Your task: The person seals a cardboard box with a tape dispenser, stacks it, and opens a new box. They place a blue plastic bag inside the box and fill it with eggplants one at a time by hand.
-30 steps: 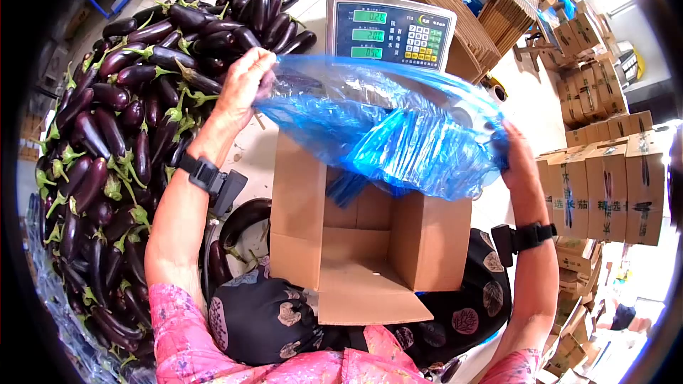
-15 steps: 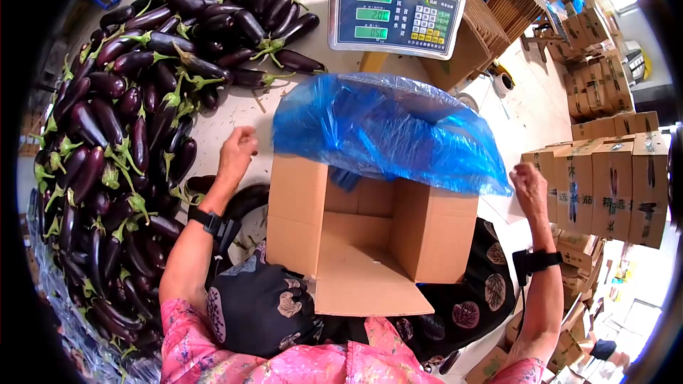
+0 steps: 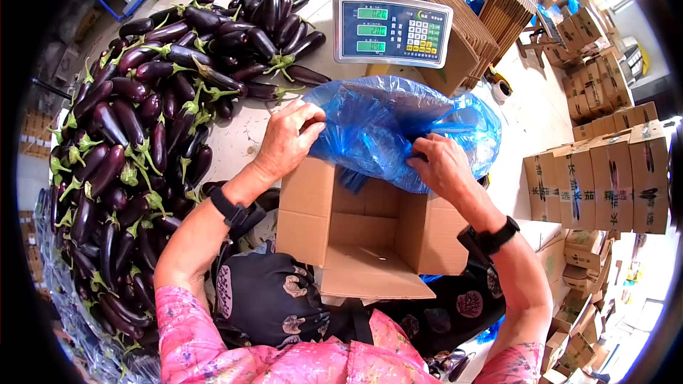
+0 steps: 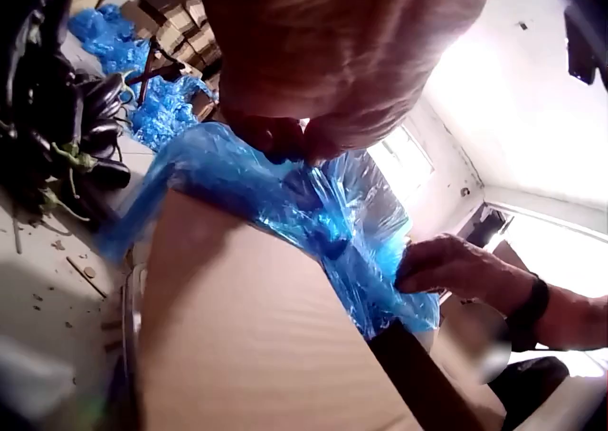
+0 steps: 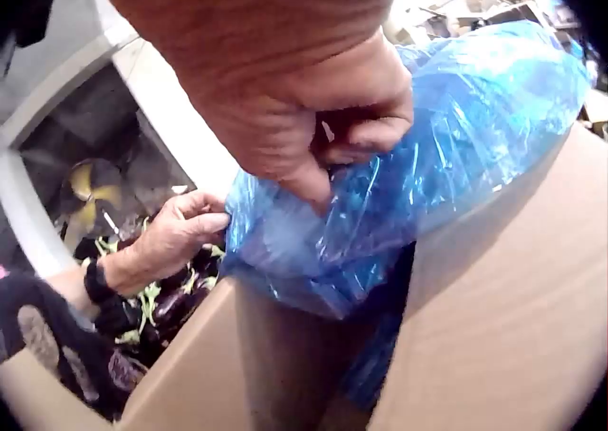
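An open cardboard box [image 3: 356,231] stands in front of me, its flaps spread. A blue plastic bag [image 3: 388,124] is bunched over the box's far rim. My left hand [image 3: 288,139] grips the bag's left edge at the box's far left corner; in the left wrist view the left hand [image 4: 285,146] pinches the blue plastic bag [image 4: 285,194]. My right hand [image 3: 437,163] grips the bag's folds over the right side; in the right wrist view the right hand [image 5: 328,165] pinches the film of the blue plastic bag [image 5: 437,165] above the cardboard box [image 5: 503,308].
A big heap of purple eggplants [image 3: 135,121] covers the table to the left. A digital scale [image 3: 393,30] stands behind the box. Flat cartons [image 3: 455,21] lie behind it and printed boxes [image 3: 612,178] are stacked on the right.
Both hands let the spread bag drop onto the box, then came back in. They now hold it bunched at the far rim, and the bag sits lower and more gathered.
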`<action>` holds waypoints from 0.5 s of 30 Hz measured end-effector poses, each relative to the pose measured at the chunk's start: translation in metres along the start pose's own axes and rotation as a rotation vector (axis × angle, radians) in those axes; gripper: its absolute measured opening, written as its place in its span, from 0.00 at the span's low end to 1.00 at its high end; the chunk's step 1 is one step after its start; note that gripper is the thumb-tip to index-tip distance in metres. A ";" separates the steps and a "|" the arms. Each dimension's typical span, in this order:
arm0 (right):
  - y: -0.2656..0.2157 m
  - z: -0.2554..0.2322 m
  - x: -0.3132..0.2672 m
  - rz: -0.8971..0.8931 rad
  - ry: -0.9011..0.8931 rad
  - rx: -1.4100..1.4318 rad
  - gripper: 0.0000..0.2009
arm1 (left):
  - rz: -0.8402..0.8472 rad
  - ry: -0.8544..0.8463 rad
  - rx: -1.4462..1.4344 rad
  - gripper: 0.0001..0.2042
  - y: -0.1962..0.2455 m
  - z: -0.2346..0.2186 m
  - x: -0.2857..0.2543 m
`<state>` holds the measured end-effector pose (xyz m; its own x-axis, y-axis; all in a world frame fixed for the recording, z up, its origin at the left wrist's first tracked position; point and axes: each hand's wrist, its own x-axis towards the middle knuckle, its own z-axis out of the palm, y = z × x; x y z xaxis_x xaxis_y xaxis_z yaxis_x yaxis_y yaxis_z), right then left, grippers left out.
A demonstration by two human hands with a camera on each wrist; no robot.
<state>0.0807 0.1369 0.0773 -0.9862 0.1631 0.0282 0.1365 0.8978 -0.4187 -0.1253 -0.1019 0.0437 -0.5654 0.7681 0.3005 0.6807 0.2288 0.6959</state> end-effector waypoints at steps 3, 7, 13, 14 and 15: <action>-0.024 -0.019 -0.024 0.031 0.020 -0.076 0.03 | 0.016 -0.018 -0.036 0.06 0.008 -0.013 -0.013; -0.051 -0.040 -0.046 -0.095 0.180 -0.044 0.03 | 0.170 -0.137 -0.080 0.06 0.027 -0.032 -0.018; -0.056 -0.061 -0.074 -0.080 0.099 -0.043 0.07 | 0.060 -0.516 -0.119 0.06 0.062 -0.065 -0.027; -0.055 -0.063 -0.080 -0.080 0.113 0.021 0.08 | 0.106 -0.502 -0.131 0.06 0.055 -0.066 -0.034; -0.055 -0.063 -0.085 -0.077 0.128 0.086 0.08 | 0.074 -0.534 -0.136 0.06 0.051 -0.069 -0.042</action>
<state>0.1631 0.1000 0.1554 -0.9726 0.1510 0.1765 0.0472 0.8724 -0.4866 -0.0996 -0.1640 0.1117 -0.1795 0.9838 0.0041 0.6234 0.1105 0.7741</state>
